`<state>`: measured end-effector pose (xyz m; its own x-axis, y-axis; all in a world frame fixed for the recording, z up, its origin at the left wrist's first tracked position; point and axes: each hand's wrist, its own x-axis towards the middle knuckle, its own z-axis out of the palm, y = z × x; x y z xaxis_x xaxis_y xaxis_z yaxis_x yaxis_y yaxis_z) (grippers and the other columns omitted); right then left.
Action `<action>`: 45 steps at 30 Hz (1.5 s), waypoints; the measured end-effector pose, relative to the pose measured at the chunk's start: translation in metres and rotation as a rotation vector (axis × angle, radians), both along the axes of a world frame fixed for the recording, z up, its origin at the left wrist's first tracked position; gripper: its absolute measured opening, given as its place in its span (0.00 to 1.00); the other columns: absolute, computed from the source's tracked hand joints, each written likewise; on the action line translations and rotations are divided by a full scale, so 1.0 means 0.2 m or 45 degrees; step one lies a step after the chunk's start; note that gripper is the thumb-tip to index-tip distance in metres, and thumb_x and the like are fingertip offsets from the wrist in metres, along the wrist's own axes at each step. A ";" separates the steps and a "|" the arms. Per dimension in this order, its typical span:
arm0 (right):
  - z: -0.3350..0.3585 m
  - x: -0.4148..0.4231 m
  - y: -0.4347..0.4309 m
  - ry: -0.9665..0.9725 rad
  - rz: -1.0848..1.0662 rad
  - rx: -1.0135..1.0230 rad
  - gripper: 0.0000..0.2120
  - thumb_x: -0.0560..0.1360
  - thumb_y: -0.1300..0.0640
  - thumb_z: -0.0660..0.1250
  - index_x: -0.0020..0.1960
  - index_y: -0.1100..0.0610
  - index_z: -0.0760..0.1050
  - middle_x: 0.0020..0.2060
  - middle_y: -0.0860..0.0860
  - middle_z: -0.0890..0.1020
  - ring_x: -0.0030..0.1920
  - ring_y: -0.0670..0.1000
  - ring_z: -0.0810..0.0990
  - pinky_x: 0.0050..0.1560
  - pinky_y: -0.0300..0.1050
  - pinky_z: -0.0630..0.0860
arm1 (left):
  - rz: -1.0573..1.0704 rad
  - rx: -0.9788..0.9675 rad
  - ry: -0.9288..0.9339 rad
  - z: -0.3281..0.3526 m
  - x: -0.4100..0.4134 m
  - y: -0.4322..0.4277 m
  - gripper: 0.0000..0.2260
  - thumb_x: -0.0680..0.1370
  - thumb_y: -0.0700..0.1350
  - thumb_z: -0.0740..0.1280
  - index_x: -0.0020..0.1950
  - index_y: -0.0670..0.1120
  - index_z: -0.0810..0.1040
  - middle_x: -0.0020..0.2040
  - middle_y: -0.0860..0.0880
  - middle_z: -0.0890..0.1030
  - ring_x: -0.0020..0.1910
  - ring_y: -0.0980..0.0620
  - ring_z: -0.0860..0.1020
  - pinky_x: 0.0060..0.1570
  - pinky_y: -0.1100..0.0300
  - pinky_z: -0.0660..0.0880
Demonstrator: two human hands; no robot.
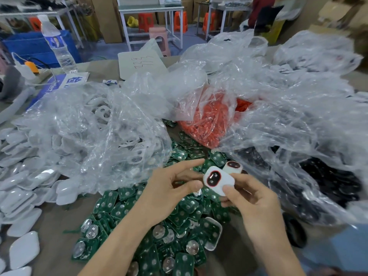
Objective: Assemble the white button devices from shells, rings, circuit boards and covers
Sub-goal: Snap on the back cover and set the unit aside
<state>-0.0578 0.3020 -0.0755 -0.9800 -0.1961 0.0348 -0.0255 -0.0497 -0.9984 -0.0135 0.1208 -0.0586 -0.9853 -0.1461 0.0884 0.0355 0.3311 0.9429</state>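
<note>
We are pinching the white shell point(218, 181), with its red ring point(207, 179) seated, in our right hand point(256, 206) above the circuit boards point(179, 216) heaped on the surface. Our left hand point(167, 192) is loosely spread and should be picking one board to align squarely.

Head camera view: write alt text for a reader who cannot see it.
A person's right hand pinches a white shell fitted with a red ring, the left hand close beside it, above a heap of green circuit boards. Clear bags of white, red and black parts crowd in behind, with white covers piled at the left.
</note>
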 end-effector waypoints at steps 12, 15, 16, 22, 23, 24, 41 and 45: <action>-0.06 -0.15 0.27 0.126 -0.432 0.596 0.11 0.70 0.56 0.74 0.39 0.41 0.77 0.26 0.46 0.81 0.27 0.46 0.79 0.33 0.39 0.77 | 1.083 -0.470 0.482 0.25 0.18 -0.38 0.13 0.78 0.55 0.60 0.61 0.63 0.76 0.55 0.64 0.81 0.46 0.61 0.81 0.45 0.61 0.80; -0.07 -0.18 0.26 0.046 -0.397 0.528 0.11 0.69 0.59 0.75 0.37 0.44 0.78 0.30 0.46 0.82 0.32 0.49 0.81 0.39 0.47 0.79 | 1.067 -0.503 0.184 0.20 0.21 -0.56 0.12 0.80 0.52 0.63 0.63 0.59 0.74 0.57 0.59 0.80 0.58 0.49 0.78 0.56 0.42 0.76; -0.07 -0.18 0.26 0.046 -0.379 0.499 0.10 0.70 0.60 0.74 0.37 0.46 0.78 0.29 0.47 0.82 0.30 0.48 0.80 0.37 0.46 0.78 | 1.019 -0.513 0.066 0.18 0.22 -0.59 0.11 0.80 0.50 0.64 0.63 0.58 0.75 0.55 0.56 0.81 0.57 0.49 0.79 0.55 0.44 0.76; -0.04 -0.18 0.20 0.018 -0.246 0.190 0.09 0.74 0.64 0.70 0.41 0.51 0.79 0.26 0.50 0.81 0.25 0.44 0.76 0.31 0.33 0.74 | 0.797 -0.538 -0.259 0.09 0.18 -0.58 0.14 0.82 0.49 0.61 0.67 0.50 0.77 0.54 0.53 0.78 0.53 0.51 0.74 0.55 0.53 0.68; -0.04 -0.17 0.18 0.011 -0.217 0.158 0.09 0.75 0.65 0.69 0.42 0.52 0.79 0.26 0.50 0.81 0.24 0.44 0.75 0.30 0.33 0.74 | 0.787 -0.549 -0.276 0.08 0.17 -0.57 0.15 0.82 0.49 0.60 0.68 0.49 0.76 0.56 0.52 0.78 0.55 0.52 0.73 0.56 0.53 0.68; -0.03 -0.16 0.17 0.006 -0.196 0.126 0.09 0.75 0.65 0.68 0.42 0.52 0.79 0.25 0.49 0.80 0.24 0.43 0.73 0.30 0.33 0.73 | 0.780 -0.563 -0.291 0.08 0.16 -0.56 0.15 0.82 0.49 0.60 0.68 0.48 0.76 0.58 0.50 0.79 0.55 0.52 0.73 0.57 0.54 0.67; -0.04 -0.21 0.08 0.004 -0.339 0.618 0.15 0.74 0.58 0.72 0.59 0.50 0.77 0.41 0.47 0.83 0.28 0.43 0.81 0.34 0.39 0.76 | 0.459 -1.308 -0.635 0.16 -0.26 -0.74 0.07 0.76 0.35 0.61 0.40 0.46 0.70 0.39 0.47 0.71 0.42 0.45 0.72 0.35 0.57 0.64; 0.01 -0.20 0.08 0.080 -0.419 0.680 0.11 0.73 0.53 0.72 0.55 0.48 0.78 0.41 0.51 0.84 0.38 0.47 0.83 0.35 0.38 0.78 | 0.536 -1.296 -0.611 0.14 -0.23 -0.75 0.14 0.75 0.35 0.61 0.33 0.50 0.68 0.35 0.50 0.69 0.40 0.46 0.71 0.34 0.58 0.64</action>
<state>-0.0982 0.3171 -0.0744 -0.9912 0.1090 0.0746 -0.0140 0.4755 -0.8796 -0.0602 -0.0298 -0.0309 -0.8411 -0.5407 -0.0127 -0.5375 0.8332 0.1299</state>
